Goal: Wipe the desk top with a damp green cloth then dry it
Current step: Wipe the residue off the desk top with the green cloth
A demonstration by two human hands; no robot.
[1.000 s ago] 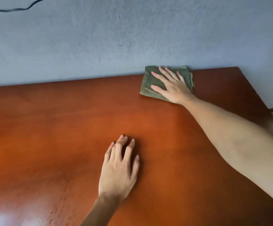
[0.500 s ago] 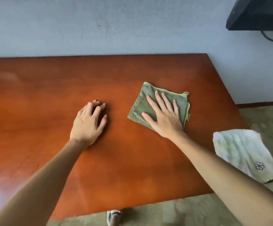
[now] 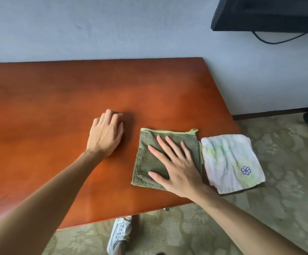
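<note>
A: Where does the green cloth [image 3: 150,159] sit?

B: Flat on the wooden desk top [image 3: 61,100], near its right front corner. The person's right hand [image 3: 175,168] lies spread over it, fingers straight and fanned, palm pressing down. Nothing is pinched; it is a flat push, which probably suits dragging a damp cloth across varnish without bunching it.

A: And the other hand?

B: The left hand [image 3: 105,133] rests on bare wood just left of the cloth, apart from it, fingers loosely bent and holding nothing. It looks like a brace, taking some weight while the person leans over the desk.

A: What is the pale thing at the corner?

B: A white towel [image 3: 230,162] with a small purple flower stitched on it. It lies at the right edge of the desk, seemingly overhanging the corner, and its left side touches or nearly touches the green cloth's hem. Kept there, it is likely waiting for the drying pass.

A: So how far along is the task?

B: Judging by this, the damp wipe is in hand and drying has not begun. A sneaker [image 3: 120,234] shows below the front edge on patterned carpet [image 3: 278,208].
</note>
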